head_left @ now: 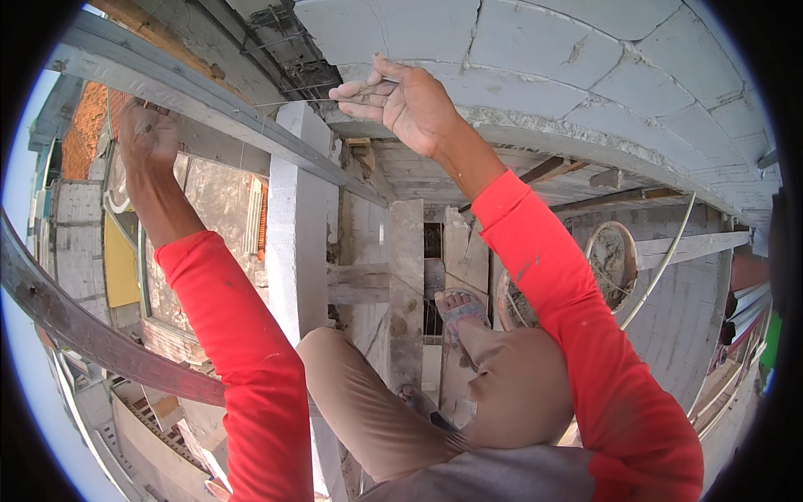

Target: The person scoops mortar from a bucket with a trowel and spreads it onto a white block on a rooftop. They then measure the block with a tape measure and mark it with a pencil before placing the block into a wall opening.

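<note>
My right hand (406,105) is raised in front of the grey block wall (535,42). Its fingers come together around what looks like a thin wire (293,102), which runs left toward a long metal channel (201,105). Beyond that channel, at the far left, my left hand (149,134) is lifted, its palm partly showing. Its fingertips are blurred and partly covered, so I cannot make out whether it holds anything. Below the channel a tall pale block column (294,226) stands between my two arms.
Narrow planks (406,276) lie beneath me, with my sandalled foot (460,308) on one. At right hangs or stands a bucket of mortar (615,255) beside a pale pole (665,259). A curved metal bar (100,343) crosses the left side; roofs (84,134) show far below.
</note>
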The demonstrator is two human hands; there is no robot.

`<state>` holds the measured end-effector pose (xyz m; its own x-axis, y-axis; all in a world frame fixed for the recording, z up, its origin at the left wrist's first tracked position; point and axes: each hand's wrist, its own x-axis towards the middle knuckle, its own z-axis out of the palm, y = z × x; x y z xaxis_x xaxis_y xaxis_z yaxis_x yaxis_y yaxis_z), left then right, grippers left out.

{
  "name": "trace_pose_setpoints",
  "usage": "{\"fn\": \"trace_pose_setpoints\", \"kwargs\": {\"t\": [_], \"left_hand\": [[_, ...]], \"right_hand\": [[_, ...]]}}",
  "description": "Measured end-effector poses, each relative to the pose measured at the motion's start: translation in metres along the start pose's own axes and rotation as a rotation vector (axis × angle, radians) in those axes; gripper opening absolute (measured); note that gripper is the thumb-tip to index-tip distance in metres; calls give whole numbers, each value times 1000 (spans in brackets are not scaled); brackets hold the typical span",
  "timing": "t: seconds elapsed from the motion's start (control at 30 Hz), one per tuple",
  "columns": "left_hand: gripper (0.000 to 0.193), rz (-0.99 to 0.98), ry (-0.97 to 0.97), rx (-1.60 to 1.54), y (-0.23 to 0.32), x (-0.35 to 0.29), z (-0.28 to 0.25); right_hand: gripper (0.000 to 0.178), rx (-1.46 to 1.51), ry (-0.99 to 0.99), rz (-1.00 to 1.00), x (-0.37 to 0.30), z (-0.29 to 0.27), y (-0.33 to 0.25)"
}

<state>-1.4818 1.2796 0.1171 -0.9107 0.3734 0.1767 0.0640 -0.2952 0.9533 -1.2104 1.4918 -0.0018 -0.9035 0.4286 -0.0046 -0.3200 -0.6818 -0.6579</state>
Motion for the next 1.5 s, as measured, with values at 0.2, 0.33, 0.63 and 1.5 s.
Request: {"fn": "trace_pose_setpoints", "kwargs": {"t": [0.2, 0.33, 0.63, 1.5], "left_hand": [[37, 202, 468, 41, -2, -98, 25], [54, -24, 424, 234, -43, -210, 66], [33, -324, 98, -331, -111, -215, 85], [31, -370, 59, -122, -107, -214, 72]], "right_hand": [[37, 118, -7, -21, -64, 4, 33], [39, -62, -16, 31, -89, 15, 44], [40, -305, 68, 91, -111, 31, 53], [37, -351, -277, 225, -131, 91, -68]]}}
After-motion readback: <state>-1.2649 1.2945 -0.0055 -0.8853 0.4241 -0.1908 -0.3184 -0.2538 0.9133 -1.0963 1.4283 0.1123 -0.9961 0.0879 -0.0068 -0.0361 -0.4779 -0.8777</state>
